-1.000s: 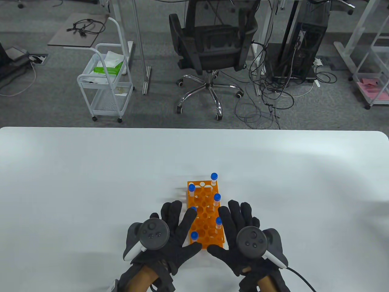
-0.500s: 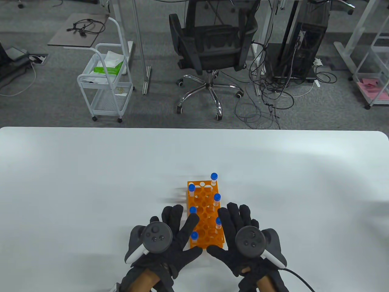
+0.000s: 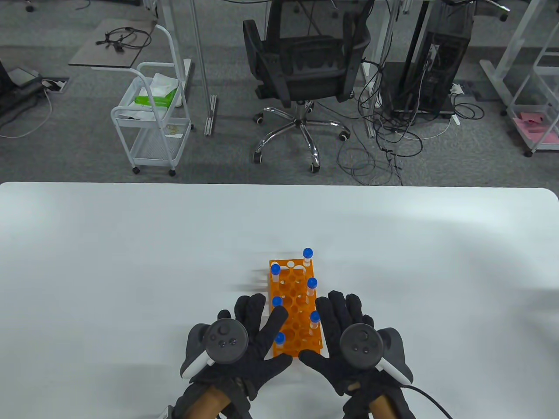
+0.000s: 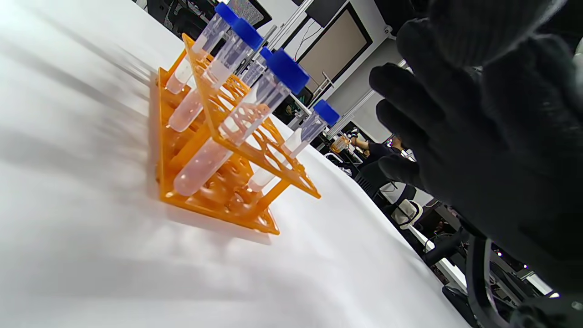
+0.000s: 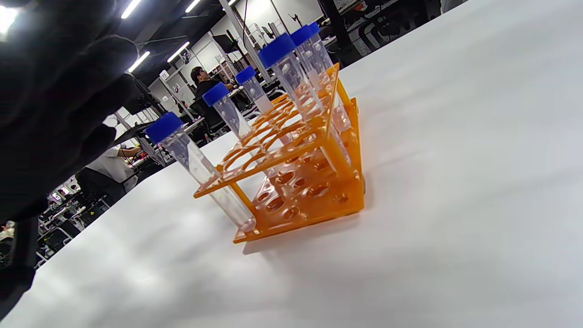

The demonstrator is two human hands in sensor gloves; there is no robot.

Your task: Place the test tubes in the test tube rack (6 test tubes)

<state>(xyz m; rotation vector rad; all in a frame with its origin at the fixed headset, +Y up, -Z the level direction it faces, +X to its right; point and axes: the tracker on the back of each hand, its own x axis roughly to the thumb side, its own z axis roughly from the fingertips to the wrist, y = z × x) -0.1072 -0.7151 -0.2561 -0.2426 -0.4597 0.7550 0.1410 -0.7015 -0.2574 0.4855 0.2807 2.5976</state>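
White table [image 3: 131, 262] fills the lower part of the table view; behind it, grey carpet with a black office chair [image 3: 305, 65], a white wire cart [image 3: 153, 126] and loose cables [image 3: 375, 144].

Orange rack [image 3: 297, 321] stands on the table near the person's edge, its long side running away from them. Six clear tubes with blue caps stand in it, three along each long side: far right corner [image 3: 307, 256], far left corner [image 3: 275, 273], mid right [image 3: 311, 287], mid left [image 3: 277, 302], near right [image 3: 315, 318], near left [image 3: 279, 339]. All six lean a little (wrist views show them tilted in the holes, with pale pinkish liquid in the lower part). The middle holes of the rack hold nothing.

Left hand [image 3: 244, 345]: flat, fingers spread, palm down, just beside the rack's near left side; its index finger lies across the rack's left edge between the mid and near tubes. Holds nothing.

Right hand [image 3: 349, 345]: also flat and spread, palm down, just beside the rack's near right side, thumb pointing in below the near end of the rack. Holds nothing. Contact with the rack: cannot tell.
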